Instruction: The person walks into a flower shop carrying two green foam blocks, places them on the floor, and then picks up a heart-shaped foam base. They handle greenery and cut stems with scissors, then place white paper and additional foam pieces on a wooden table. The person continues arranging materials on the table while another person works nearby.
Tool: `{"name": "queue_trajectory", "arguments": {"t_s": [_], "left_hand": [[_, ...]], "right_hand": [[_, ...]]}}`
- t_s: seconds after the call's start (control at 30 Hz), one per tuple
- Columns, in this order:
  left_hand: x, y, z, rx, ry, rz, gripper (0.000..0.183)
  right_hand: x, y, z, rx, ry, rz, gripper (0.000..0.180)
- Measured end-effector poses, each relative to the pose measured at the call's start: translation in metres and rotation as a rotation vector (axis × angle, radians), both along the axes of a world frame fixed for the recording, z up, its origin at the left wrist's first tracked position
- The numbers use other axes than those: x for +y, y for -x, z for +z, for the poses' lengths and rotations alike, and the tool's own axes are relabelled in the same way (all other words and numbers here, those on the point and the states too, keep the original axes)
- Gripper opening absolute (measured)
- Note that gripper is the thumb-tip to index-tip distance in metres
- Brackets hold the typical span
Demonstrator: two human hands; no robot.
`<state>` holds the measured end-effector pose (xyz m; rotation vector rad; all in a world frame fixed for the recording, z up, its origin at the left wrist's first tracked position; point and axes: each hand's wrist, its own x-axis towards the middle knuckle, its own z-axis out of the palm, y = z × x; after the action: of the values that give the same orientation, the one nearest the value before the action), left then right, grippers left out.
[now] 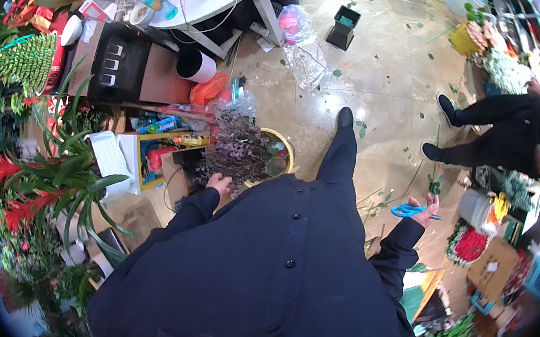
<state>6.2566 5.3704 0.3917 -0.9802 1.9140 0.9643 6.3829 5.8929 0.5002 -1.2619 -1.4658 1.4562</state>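
Observation:
My right hand (427, 210) is out at my right side, shut on a pair of scissors with blue handles (406, 211). The blade end sticks out past the palm, and some fingers are spread. On the other side, my left hand (220, 182) hangs beside my body with fingers loosely curled and no object visible in it. Just beyond it is a heap of dried purplish stems (236, 151) in a yellow-rimmed bin (289, 146). I cannot tell whether the hand touches the stems. One of my dark shoes (345, 118) shows ahead on the tiled floor.
Another person (505, 130) in dark clothes stands at right near buckets of flowers. A black flower bucket (344, 27) is on the leaf-strewn floor (384, 117). At left are a cluttered white table (203, 11), a brown box (167, 73) and a red-flowered potted plant (68, 183).

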Motion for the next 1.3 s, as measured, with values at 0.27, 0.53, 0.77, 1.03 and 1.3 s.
{"name": "queue_trajectory", "arguments": {"t_s": [0.27,0.53,0.77,1.03,1.3], "left_hand": [[0.153,0.079,0.011,0.159,-0.029,-0.119,0.055],[0.157,0.023,-0.003,0.075,0.196,-0.015,0.045],[0.153,-0.014,0.043,-0.255,0.138,0.057,0.032],[0.121,0.038,0.086,-0.037,0.107,0.064,0.024],[0.15,0.117,0.112,0.11,0.217,0.131,0.034]], "right_hand": [[0.124,0.099,-0.042,-0.176,0.287,0.175,0.054],[0.202,0.217,-0.039,-0.234,0.32,0.475,0.057],[0.213,0.265,-0.069,-0.251,0.41,0.562,0.053],[0.2,0.245,-0.082,-0.358,0.64,0.452,0.052],[0.204,0.229,-0.087,-0.419,0.745,0.388,0.057]]}}
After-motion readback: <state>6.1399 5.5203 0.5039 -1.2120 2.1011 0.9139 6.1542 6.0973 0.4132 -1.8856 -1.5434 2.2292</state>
